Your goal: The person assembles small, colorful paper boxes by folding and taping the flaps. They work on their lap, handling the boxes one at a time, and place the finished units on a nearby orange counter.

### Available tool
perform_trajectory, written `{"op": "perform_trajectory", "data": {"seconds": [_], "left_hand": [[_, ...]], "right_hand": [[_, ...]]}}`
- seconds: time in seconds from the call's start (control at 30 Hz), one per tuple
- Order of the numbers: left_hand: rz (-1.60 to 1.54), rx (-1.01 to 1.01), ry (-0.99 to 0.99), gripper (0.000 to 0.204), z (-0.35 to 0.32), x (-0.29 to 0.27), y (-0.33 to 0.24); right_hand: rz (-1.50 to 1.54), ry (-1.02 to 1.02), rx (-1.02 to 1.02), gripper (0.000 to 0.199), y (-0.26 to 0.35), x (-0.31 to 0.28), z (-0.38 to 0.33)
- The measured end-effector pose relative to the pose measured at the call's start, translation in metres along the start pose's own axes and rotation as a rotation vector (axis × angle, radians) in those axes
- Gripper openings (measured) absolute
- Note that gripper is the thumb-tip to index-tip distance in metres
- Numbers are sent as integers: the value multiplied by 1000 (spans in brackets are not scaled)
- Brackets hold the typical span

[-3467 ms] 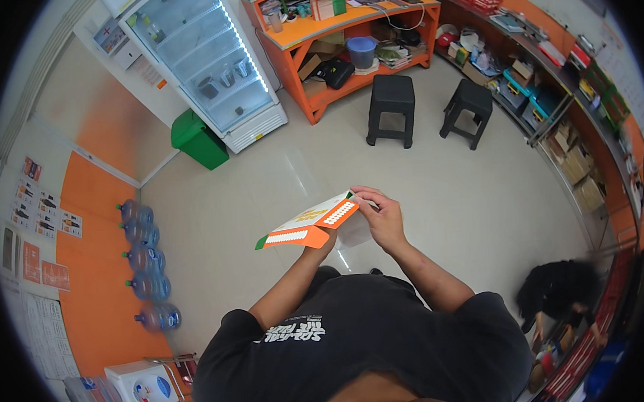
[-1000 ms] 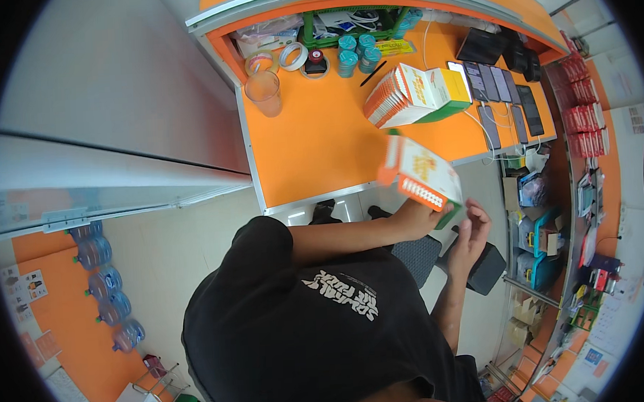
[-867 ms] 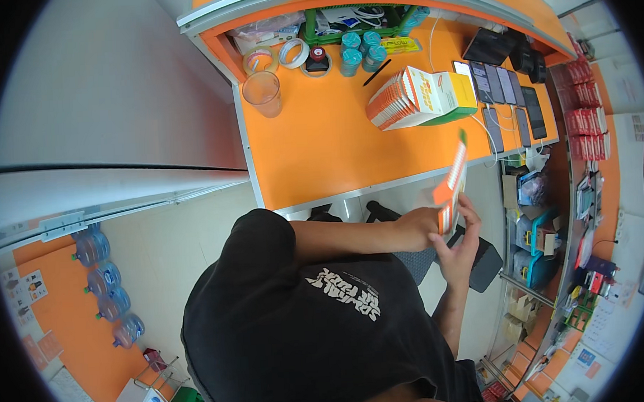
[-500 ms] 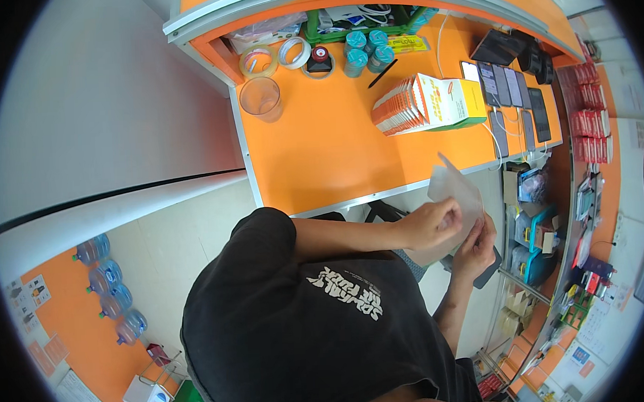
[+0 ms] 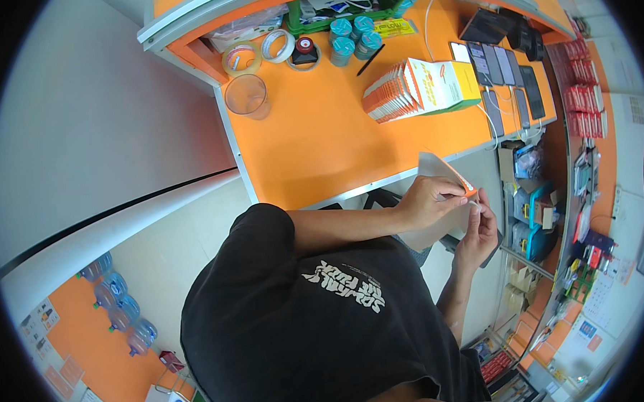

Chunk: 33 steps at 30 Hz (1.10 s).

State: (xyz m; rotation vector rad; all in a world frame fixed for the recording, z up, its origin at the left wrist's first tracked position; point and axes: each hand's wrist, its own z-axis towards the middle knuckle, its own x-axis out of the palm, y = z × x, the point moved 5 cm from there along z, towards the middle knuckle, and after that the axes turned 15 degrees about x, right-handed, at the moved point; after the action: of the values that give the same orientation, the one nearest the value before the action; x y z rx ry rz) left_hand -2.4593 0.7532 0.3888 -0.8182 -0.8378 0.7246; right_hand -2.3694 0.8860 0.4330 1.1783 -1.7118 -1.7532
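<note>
Just off the front edge of the orange table, both my hands are on a thin greyish-tan sheet (image 5: 425,234) with an orange and white edge. My left hand (image 5: 431,202) pinches it near the orange corner, thumb and fingers pressed together. Close beside, my right hand (image 5: 478,236) has its fingers curled up to that same corner. A small whitish bit shows at the right fingertips; whether it belongs to the sheet is too small to tell. Beyond my hands, on the table, stands a row of orange and white folded cartons (image 5: 393,96) against a white, yellow and green box (image 5: 443,84).
The orange table (image 5: 306,158) bears a clear plastic cup (image 5: 247,96), tape rolls (image 5: 242,59), several teal tins (image 5: 343,50), a black pen (image 5: 370,59) and several phones with cables (image 5: 499,64). Shelves (image 5: 531,213) stand at the right. Large water bottles (image 5: 114,289) lie at the left.
The sheet has turned, bringing its orange and white edge into sight. My left hand has risen and now pinches that corner; my right hand has shifted slightly up. The whole view has shifted a little.
</note>
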Motion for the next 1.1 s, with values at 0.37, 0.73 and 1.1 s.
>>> {"op": "perform_trajectory", "data": {"seconds": [0.37,0.73,1.1], "left_hand": [[-27,60,184,21,-18,17,-19],[40,51,265,23,-33,29,-33],[-13,52,332,23,-48,45,-31]], "right_hand": [[112,-30,42,13,2,-16,-36],[143,-116,16,9,2,-22,-63],[33,-226,-5,6,0,-36,-83]]}}
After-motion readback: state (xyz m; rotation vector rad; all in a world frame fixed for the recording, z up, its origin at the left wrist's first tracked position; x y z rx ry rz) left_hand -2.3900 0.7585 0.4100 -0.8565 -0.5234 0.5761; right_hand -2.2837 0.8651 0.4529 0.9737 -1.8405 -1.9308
